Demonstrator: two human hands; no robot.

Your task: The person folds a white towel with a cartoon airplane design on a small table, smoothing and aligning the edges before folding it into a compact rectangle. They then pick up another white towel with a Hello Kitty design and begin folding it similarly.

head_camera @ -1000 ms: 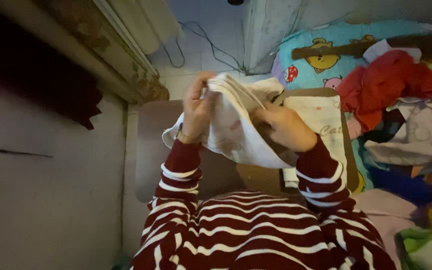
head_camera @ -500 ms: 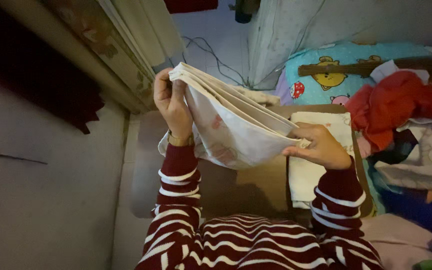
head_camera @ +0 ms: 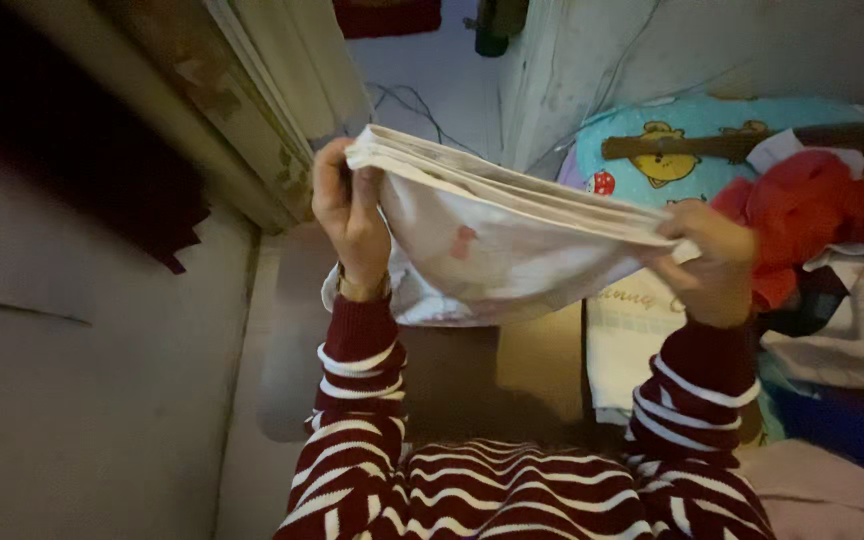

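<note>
I hold a white cloth (head_camera: 497,250) with faint pink prints stretched between both hands, above a brown board (head_camera: 452,370) in front of me. My left hand (head_camera: 347,215) pinches its bunched left corner. At the other end, my right hand (head_camera: 712,260) grips the right corner. The cloth's top edge shows several stacked folds and its middle sags down. My sleeves are dark red with white stripes.
A folded white cloth (head_camera: 632,340) lies on the board under my right hand. To the right is a heap of clothes with a red garment (head_camera: 812,215) on top. A blue cartoon-print pillow (head_camera: 672,140) lies behind. A wall and curtain are at left.
My hands have drawn apart. The right hand moved right and up, pulling the cloth from a bunched bundle into a taut, level span.
</note>
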